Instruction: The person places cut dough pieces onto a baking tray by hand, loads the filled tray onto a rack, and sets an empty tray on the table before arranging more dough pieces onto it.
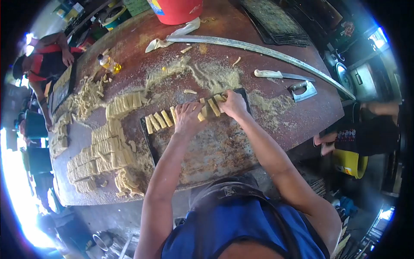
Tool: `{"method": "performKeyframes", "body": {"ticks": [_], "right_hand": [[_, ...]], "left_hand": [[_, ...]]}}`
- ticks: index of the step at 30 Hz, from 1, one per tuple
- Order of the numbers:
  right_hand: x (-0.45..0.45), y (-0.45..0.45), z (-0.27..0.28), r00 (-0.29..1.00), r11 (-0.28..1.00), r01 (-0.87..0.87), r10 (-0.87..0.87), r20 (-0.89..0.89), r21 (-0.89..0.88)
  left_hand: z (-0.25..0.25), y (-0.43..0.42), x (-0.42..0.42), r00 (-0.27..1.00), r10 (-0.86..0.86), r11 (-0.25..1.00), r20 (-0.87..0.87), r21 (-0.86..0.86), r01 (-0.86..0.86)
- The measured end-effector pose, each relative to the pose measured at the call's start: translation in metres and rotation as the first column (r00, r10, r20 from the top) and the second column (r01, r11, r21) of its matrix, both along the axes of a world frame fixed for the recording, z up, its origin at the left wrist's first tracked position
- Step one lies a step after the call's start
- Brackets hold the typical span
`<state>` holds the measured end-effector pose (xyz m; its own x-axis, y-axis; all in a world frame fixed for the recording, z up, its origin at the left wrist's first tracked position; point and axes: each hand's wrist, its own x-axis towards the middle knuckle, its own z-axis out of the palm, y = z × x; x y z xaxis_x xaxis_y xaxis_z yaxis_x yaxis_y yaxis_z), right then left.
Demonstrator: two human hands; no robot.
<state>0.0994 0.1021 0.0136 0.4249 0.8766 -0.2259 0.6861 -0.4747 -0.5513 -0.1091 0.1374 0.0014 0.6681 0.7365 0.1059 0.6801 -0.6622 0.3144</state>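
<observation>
A dark, worn baking tray [202, 151] lies in front of me, with a row of pale dough strips [160, 121] along its far side. My left hand [188, 117] is bent over this row, fingers close together and pointing down, with a strip at its edge; its fingertips are partly hidden. To its right, my right hand [233, 105] pinches a dough strip [219, 98] near the tray's far right corner. Between the hands, a few more strips lie at uneven angles.
Stacked cut dough strips [103, 149] cover the table's left. Beyond the tray are scattered flour, a long metal blade [258, 49], a white-handled knife [269, 74], a cleaver [304, 91], an oil bottle [109, 64] and a red bucket [177, 11]. Another person [45, 58] works at far left.
</observation>
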Motion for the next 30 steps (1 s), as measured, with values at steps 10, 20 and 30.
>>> {"method": "performKeyframes", "body": {"ticks": [10,20,30], "right_hand": [[0.016,-0.004,-0.003,0.994,0.987,0.067,-0.053,-0.096,0.143],[0.035,-0.001,-0.028,0.992,0.965,0.127,-0.124,-0.025,0.229],[0.05,-0.008,-0.02,1.0,0.986,-0.006,0.001,0.026,0.164]], "left_hand": [[-0.007,0.014,-0.023,0.98,-0.121,0.993,0.159,0.014,0.121],[-0.02,0.017,0.012,0.948,-0.223,0.975,0.227,0.066,0.213],[-0.003,0.013,0.038,0.986,-0.152,0.988,-0.065,-0.03,0.151]]}}
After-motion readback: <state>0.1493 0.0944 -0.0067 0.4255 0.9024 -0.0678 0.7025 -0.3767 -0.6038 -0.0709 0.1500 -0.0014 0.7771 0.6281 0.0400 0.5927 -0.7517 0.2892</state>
